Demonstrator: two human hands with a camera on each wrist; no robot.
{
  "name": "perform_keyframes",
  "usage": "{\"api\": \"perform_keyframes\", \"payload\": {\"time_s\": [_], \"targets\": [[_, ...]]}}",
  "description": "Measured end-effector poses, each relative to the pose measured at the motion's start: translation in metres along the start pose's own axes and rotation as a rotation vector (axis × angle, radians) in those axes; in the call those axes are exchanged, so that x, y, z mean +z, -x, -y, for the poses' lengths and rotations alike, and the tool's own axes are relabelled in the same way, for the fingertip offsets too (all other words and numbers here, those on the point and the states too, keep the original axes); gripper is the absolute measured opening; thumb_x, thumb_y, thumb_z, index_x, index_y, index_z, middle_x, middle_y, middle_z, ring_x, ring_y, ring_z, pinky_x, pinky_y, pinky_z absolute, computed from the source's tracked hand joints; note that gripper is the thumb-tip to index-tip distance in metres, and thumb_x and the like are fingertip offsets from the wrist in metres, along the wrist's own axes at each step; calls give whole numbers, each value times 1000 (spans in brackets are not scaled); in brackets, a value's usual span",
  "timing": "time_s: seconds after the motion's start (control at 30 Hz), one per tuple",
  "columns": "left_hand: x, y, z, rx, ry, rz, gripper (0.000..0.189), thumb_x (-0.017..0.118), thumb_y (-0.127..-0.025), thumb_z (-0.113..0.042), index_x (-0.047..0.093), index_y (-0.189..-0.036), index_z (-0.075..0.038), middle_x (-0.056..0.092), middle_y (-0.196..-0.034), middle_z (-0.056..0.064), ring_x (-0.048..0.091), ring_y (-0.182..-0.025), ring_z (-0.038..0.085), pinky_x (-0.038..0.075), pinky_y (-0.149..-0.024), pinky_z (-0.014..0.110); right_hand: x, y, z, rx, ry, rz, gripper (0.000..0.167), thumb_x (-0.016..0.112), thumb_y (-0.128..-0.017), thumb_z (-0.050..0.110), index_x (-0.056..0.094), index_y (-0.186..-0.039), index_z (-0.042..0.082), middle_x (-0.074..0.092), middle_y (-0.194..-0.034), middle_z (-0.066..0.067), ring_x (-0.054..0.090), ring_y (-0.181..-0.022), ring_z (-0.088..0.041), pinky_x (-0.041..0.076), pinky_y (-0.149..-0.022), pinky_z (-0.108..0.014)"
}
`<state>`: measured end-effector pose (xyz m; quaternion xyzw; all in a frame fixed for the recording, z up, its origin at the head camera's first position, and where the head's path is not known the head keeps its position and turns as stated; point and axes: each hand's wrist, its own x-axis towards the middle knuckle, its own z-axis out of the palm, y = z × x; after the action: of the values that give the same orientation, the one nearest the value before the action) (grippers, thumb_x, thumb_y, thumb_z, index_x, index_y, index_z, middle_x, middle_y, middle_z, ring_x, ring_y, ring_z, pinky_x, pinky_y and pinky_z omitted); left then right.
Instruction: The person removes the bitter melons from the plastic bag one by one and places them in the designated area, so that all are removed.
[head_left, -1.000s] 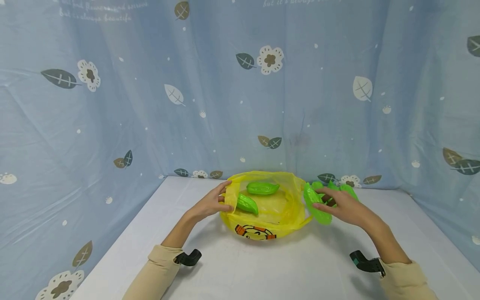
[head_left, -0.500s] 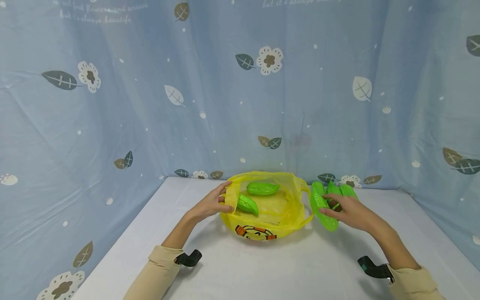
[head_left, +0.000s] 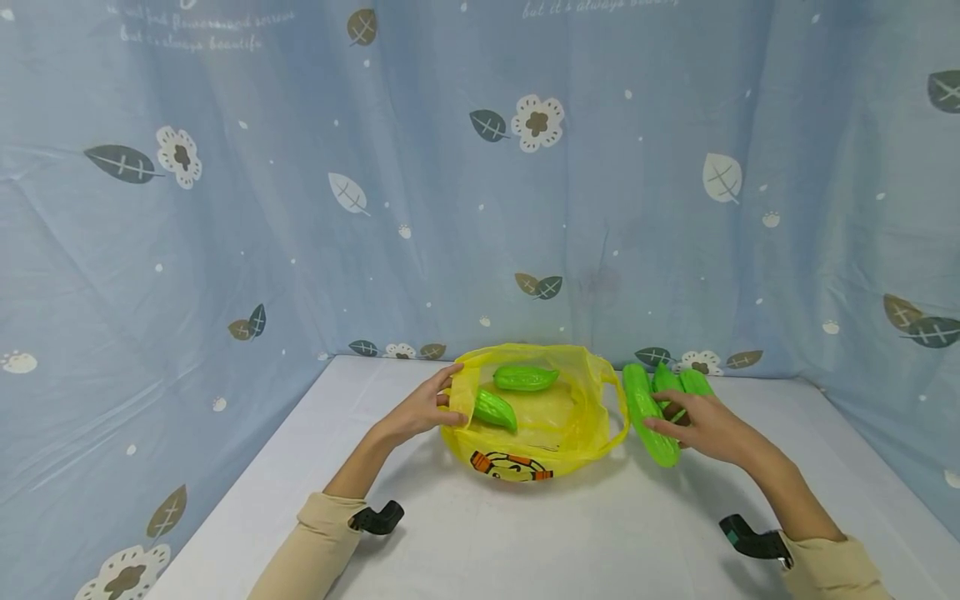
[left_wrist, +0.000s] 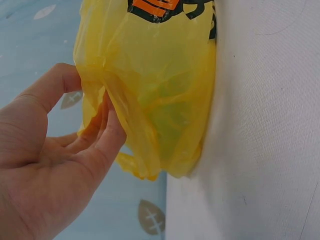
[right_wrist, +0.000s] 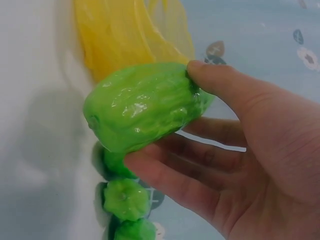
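The head view shows two bitter gourds (head_left: 525,377) inside the yellow plastic bag (head_left: 566,465), the left wrist view the left hand (left_wrist: 57,160) gripping it, fingers (left_wrist: 110,137) partly covered, the right wrist view the right hand (right_wrist: 232,155) gripping another gourd (right_wrist: 142,107) rightward, before three more gourds (right_wrist: 126,200).

Blue curtain (head_left: 442,200), printed leaves (head_left: 722,177), white flowers (head_left: 537,123), pale lettering (head_left: 191,39) near its top, white tabletop (head_left: 555,537)

Bright, even, diffuse light in here over the white counter (head_left: 525,542); soft grey shadow along the near side of the yellow bag (head_left: 577,465). Head view: pale lettering (head_left: 191,40) on the blue curtain (head_left: 442,150) fuzzy. Left wrist view: dimmer. Right wrist view: dull, hazy; counter shadow blurred, white glare spots on the uppermost green gourd (right_wrist: 142,106).
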<state>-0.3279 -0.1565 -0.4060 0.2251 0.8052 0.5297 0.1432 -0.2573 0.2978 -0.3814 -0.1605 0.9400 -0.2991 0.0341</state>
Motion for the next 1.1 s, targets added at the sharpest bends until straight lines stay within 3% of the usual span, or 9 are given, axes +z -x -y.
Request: {"api": "perform_keyframes", "payload": {"time_s": [0.57,1.1], "targets": [[0,0,0,4,12,7,99,75,-81,-16,14,-158,-17,37,-152,14,56,-125,30,52,-96,39,4,1,-9,118,-63,44,70,66,-91,42,48,-135,-9,67,-102,-14,65,-84,-18,59,-60,-30],[-1,-2,4,-6,7,3,98,75,-81,-17,15,-158,-20,35,-154,11,54,-127,29,51,-98,40,5,2,-11,235,-125,128,79,64,-92,45,41,-140,-13,66,-106,-19,66,-73,-18,59,-60,-34]]}}
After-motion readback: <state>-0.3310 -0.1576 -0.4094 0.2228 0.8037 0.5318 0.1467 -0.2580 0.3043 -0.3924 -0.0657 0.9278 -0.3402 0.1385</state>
